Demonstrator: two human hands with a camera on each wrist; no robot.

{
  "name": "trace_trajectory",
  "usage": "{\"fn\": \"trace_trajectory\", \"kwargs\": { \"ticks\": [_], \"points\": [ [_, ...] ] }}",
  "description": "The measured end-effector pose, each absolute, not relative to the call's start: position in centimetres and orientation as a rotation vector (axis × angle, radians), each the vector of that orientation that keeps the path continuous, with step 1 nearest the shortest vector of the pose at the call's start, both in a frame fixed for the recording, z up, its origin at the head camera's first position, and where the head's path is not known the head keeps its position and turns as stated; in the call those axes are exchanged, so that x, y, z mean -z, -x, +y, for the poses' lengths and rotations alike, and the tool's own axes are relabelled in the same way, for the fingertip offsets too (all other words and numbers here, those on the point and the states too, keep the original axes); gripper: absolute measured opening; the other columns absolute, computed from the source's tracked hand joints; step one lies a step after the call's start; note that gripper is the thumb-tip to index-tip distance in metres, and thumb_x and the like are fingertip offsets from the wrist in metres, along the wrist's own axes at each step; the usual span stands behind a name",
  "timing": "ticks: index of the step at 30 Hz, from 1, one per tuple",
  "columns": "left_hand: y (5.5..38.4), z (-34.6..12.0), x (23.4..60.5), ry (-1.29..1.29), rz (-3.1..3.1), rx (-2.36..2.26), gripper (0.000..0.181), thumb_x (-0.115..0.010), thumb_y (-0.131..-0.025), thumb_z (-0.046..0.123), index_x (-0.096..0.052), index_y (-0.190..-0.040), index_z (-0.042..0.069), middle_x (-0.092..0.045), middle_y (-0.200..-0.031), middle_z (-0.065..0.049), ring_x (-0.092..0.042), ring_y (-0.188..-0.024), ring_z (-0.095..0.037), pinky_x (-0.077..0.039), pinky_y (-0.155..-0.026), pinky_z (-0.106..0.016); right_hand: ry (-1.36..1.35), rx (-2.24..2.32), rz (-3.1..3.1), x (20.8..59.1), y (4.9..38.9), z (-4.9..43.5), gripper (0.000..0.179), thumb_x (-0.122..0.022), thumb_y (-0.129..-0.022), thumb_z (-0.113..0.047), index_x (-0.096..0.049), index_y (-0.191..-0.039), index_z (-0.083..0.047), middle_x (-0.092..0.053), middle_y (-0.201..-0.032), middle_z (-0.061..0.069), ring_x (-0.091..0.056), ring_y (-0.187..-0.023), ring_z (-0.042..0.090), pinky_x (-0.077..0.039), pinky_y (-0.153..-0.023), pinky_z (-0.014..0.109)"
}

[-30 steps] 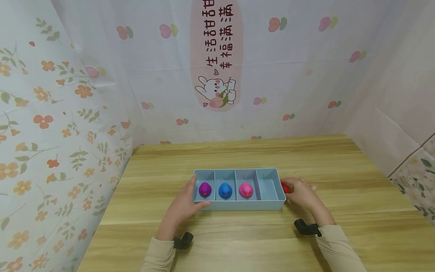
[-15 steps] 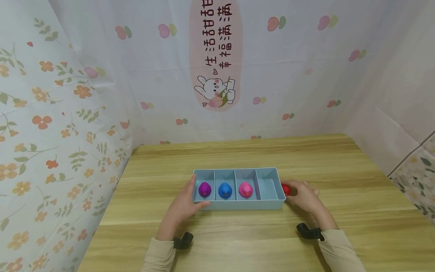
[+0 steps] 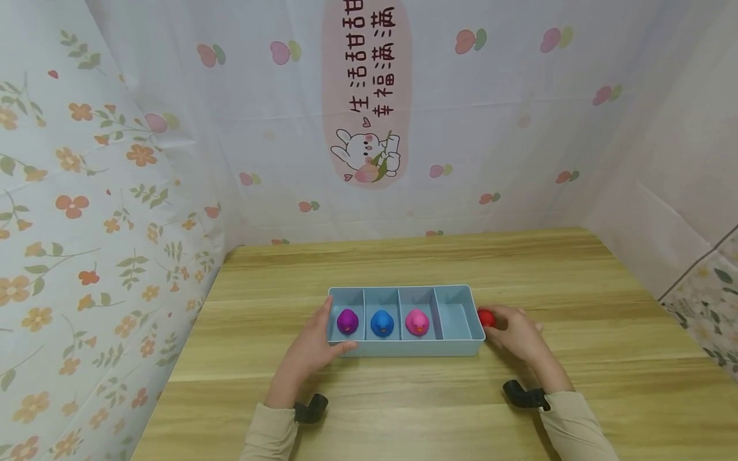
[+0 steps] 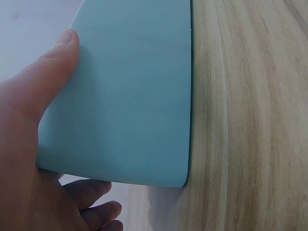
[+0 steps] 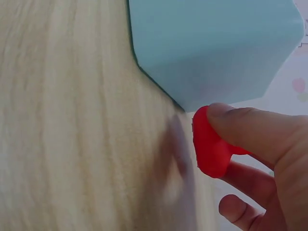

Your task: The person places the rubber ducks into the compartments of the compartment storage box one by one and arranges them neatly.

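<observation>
A light blue divided box (image 3: 406,349) stands on the wooden table. Its compartments hold a purple toy duck (image 3: 348,321), a blue toy duck (image 3: 382,323) and a pink toy duck (image 3: 418,322); the rightmost compartment is bare. My left hand (image 3: 311,346) grips the box's left end, thumb on the front wall (image 4: 130,96) and fingers around the side. Just beyond the right end, my right hand (image 3: 516,330) pinches a small red toy duck (image 3: 487,318) between thumb and fingers. In the right wrist view the red duck (image 5: 211,149) appears slightly above the table, partly covered by the thumb.
The wooden table (image 3: 403,406) extends around the box on every side. A printed cloth (image 3: 259,128) hangs behind it, with floral cloth (image 3: 75,256) at the left. Black wrist mounts (image 3: 311,408) sit on both forearms.
My right hand has shifted slightly right and turned a little, so more of the red duck shows. The left hand and the box stay put.
</observation>
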State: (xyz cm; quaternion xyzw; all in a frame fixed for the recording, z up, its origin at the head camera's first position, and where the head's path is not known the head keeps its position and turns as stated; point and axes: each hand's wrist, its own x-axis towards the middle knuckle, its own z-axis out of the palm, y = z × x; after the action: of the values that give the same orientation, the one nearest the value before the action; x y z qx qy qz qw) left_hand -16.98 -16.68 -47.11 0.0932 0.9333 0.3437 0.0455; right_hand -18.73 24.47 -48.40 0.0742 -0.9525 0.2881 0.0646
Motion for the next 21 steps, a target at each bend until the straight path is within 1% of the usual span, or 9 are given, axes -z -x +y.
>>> {"fn": "trace_trajectory", "kwargs": {
  "ticks": [6,9,12,16,19,21],
  "points": [
    [17.0,-16.6,47.2,-0.277,2.846,-1.052,0.111,-0.072,-0.074,0.06,-0.011,-0.155,0.014,-0.024,-0.157,-0.015,-0.029,-0.141,-0.037,-0.032,-0.11,-0.055,-0.216,-0.869,-2.831,47.9,18.9,24.5,0.039,-0.077,-0.079,-0.017,-0.067,-0.116,-0.008,-0.067,-0.112,0.02,-0.051,-0.085,0.03,-0.021,-0.067,0.042],
    [17.0,-16.6,47.2,-0.271,2.842,-1.052,0.111,-0.072,-0.074,0.06,-0.01,-0.155,0.015,-0.024,-0.157,-0.014,-0.029,-0.142,-0.037,-0.032,-0.111,-0.054,-0.202,-0.868,-2.837,47.3,18.9,24.4,0.04,-0.076,-0.08,-0.019,-0.067,-0.117,-0.009,-0.067,-0.113,0.02,-0.053,-0.089,0.035,-0.019,-0.067,0.041],
    [17.0,-16.6,47.1,-0.281,2.846,-1.057,0.11,-0.071,-0.075,0.06,-0.011,-0.155,0.014,-0.024,-0.157,-0.015,-0.029,-0.142,-0.038,-0.032,-0.11,-0.055,-0.197,-0.871,-2.838,46.6,19.0,24.4,0.039,-0.076,-0.08,-0.021,-0.066,-0.116,-0.009,-0.067,-0.112,0.02,-0.054,-0.093,0.037,-0.02,-0.069,0.043],
    [16.9,-16.7,47.1,-0.292,2.845,-1.072,0.109,-0.072,-0.076,0.058,-0.011,-0.154,0.012,-0.024,-0.156,-0.017,-0.029,-0.141,-0.039,-0.031,-0.11,-0.055,-0.18,-0.878,-2.831,45.6,19.1,24.4,0.04,-0.077,-0.079,-0.021,-0.066,-0.115,-0.006,-0.068,-0.104,0.019,-0.051,-0.09,0.033,-0.02,-0.073,0.053],
    [16.9,-16.7,47.1,-0.297,2.846,-1.08,0.108,-0.072,-0.076,0.057,-0.012,-0.154,0.011,-0.025,-0.156,-0.018,-0.029,-0.141,-0.04,-0.031,-0.11,-0.055,-0.157,-0.873,-2.838,45.2,19.1,24.4,0.042,-0.078,-0.079,-0.024,-0.066,-0.115,-0.006,-0.068,-0.099,0.019,-0.05,-0.091,0.033,-0.019,-0.074,0.054],
    [16.9,-16.7,47.0,-0.289,2.841,-1.08,0.109,-0.072,-0.076,0.056,-0.011,-0.154,0.013,-0.024,-0.156,-0.018,-0.029,-0.141,-0.039,-0.031,-0.111,-0.055,-0.146,-0.874,-2.84,44.9,19.1,24.4,0.043,-0.078,-0.079,-0.026,-0.066,-0.115,-0.006,-0.067,-0.1,0.019,-0.051,-0.092,0.033,-0.019,-0.074,0.053]
  ]
}}
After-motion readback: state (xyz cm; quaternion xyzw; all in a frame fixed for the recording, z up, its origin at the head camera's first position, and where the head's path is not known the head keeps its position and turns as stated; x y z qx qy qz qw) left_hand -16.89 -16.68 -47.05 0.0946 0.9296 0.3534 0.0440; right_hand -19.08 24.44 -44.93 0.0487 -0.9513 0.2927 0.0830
